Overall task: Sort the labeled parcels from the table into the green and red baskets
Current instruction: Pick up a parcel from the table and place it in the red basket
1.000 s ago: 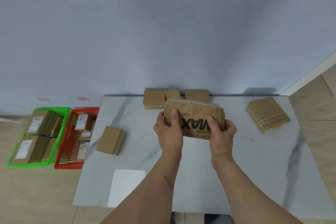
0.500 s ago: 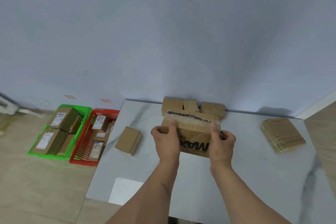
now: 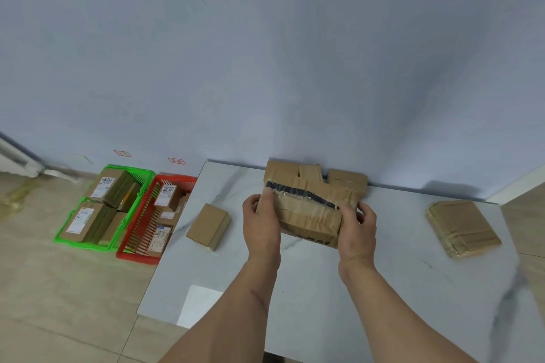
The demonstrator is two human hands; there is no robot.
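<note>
Taped cardboard parcel (image 3: 309, 212) held above the tabletop (image 3: 383, 274), left hand (image 3: 261, 221) and right hand (image 3: 358, 230) gripping its ends (fingers curled around), green basket (image 3: 85, 242) and red basket (image 3: 135, 253) on the floor

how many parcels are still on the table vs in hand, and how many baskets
parcels lying on the table: 5
parcel in both hands: 1, held by left hand and right hand
baskets: 2, green basket, red basket
total: 8

I see brown parcel (image 3: 309, 214) with black print in my hands; white grey-veined counter (image 3: 383, 274); left of hands, green basket (image 3: 88, 244), red basket (image 3: 138, 256), white-labelled brown boxes.
</note>
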